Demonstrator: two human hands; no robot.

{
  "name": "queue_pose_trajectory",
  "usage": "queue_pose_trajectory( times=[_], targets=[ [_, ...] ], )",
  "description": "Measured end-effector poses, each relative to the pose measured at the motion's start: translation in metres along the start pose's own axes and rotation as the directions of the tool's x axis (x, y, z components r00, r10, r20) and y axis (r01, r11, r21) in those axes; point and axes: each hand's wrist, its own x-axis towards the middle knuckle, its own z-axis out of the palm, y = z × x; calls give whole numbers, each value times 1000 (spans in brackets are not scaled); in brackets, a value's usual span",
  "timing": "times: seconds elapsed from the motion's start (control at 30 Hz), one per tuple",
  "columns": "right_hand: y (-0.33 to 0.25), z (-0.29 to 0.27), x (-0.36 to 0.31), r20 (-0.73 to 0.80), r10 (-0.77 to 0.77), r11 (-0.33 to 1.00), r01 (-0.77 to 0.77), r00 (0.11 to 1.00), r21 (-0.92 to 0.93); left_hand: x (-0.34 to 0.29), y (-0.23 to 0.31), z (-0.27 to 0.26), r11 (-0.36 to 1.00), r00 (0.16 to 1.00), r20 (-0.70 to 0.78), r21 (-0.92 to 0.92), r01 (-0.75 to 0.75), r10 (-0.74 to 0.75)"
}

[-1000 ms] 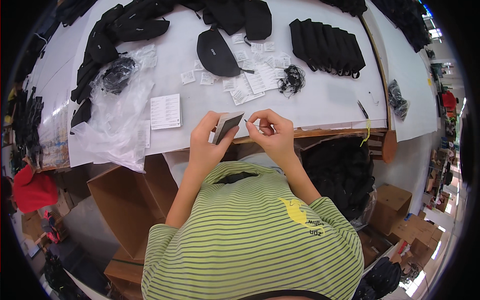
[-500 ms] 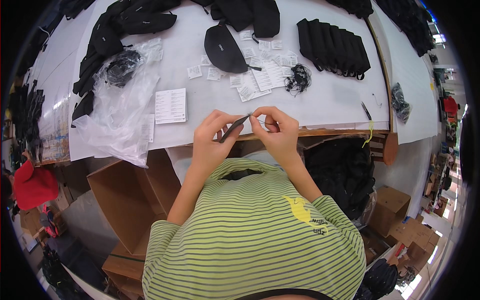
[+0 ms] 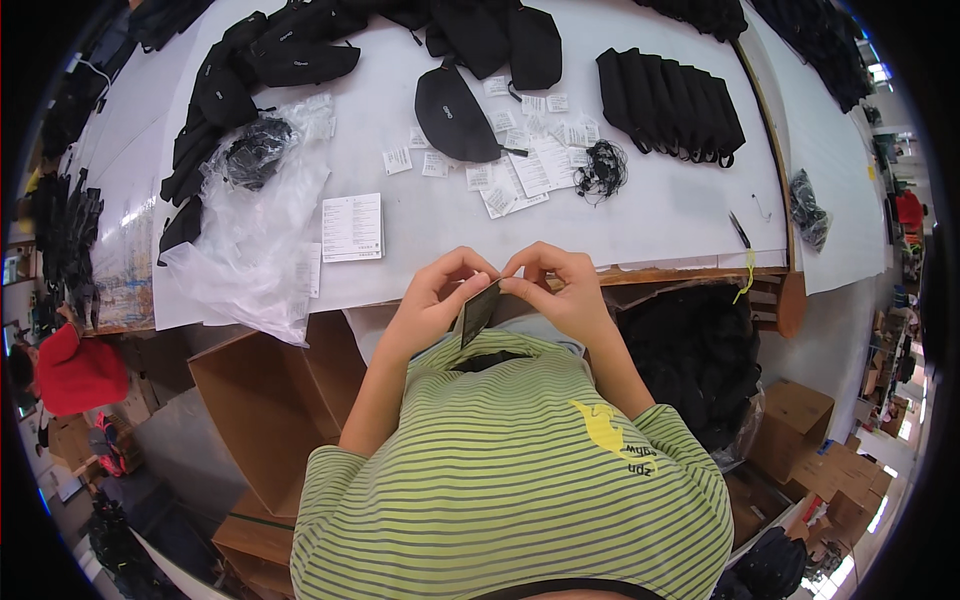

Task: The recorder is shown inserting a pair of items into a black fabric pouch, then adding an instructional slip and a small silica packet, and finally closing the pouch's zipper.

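Note:
A dark, flat hang tag (image 3: 478,314) is pinched at its upper edge between my two hands, in front of my chest. My left hand (image 3: 438,298) is closed with thumb and fingers on the tag's left side. At its top corner, the thumb and forefinger of my right hand (image 3: 556,288) press together. Whether a string runs through that corner is too small to make out. Beyond my hands lie a stack of white printed cards (image 3: 352,228), a bundle of black strings (image 3: 601,171) and a black zipped pouch bag (image 3: 452,112).
Several white labels (image 3: 545,165) are scattered around the pouch. Clear plastic bags (image 3: 250,235) and more black bags (image 3: 225,95) lie left. A row of black pouches (image 3: 670,105) and black-tipped snips (image 3: 740,230) lie right. Below the table edge stands a cardboard box (image 3: 265,400).
Both hands have come lower, closer to my chest, and the tag now hangs more upright. My right fingers have moved in against its corner; the thin string seen there earlier no longer shows.

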Motion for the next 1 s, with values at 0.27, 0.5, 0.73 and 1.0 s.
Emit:
queue_pose_trajectory(
  times=[0.27, 0.5, 0.73, 1.0],
  targets=[
    [11, -8, 2, 77, 145, 883, -164, 986, 439, 22, 9, 14, 989, 995, -59, 129, -72, 81],
    [14, -27, -8, -92, 153, 903, -102, 984, 418, 192, 0, -63, 558, 873, -130, 810, -180, 470],
    [17, -52, -44, -167, 160, 900, -74, 973, 430, 290, 2, -118, 118, 854, -398, 917, 382, 334],
    [25, -69, -51, -197, 216, 833, -75, 956, 548, 274, 26, -95, 384, 810, -135, 916, -118, 571]
  ],
)
